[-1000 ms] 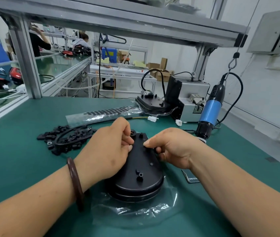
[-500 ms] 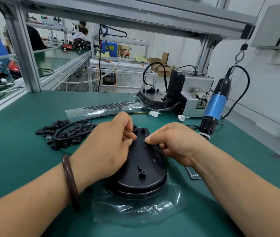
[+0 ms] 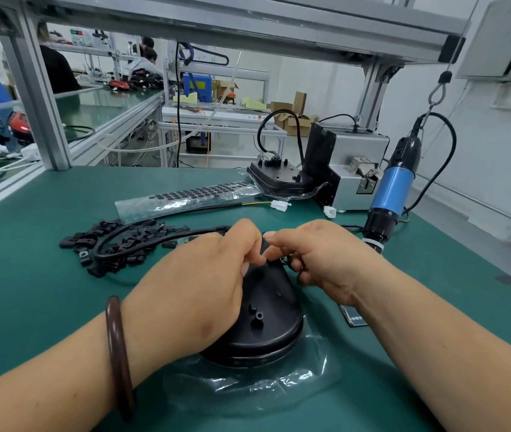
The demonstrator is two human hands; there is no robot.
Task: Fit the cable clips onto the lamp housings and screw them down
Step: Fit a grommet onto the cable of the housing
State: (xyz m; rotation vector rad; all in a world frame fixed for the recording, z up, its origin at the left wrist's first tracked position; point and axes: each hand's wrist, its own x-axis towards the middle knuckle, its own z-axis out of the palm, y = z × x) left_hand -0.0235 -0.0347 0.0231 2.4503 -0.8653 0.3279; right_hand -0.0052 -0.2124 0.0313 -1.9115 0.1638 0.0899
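The head camera looks down on a green bench mat [image 3: 29, 291]. One lamp housing [image 3: 268, 307], black and rounded, lies on the mat on a clear plastic bag [image 3: 248, 388], right beneath both hands. The left hand [image 3: 198, 282] covers its left side, and the right hand [image 3: 319, 260] sits at its far right edge.

The fingers of both hands are curled and meet over the far, narrow end of the housing. There the fingertips of each pinch one small black piece [image 3: 263, 248]. It is too hidden to tell whether this is a clip or the cable's end.

One black cable [image 3: 154, 241] runs from under the left fingers into a loop to the left. It lies over a loose pile of cable clips [image 3: 123, 244], too many and too jumbled to count.

A second lamp housing [image 3: 276, 176] rests at the back of the mat, so there are two in all. Beside it stands one grey feeder box [image 3: 354, 163]. One blue electric screwdriver [image 3: 391, 188] hangs from a hook, well to the right of the right hand.

Two white connectors [image 3: 280, 205] lie near the box. One clear strip of black dots [image 3: 185, 194] lies behind the clips. One brown bracelet [image 3: 120, 353] rings the left wrist.
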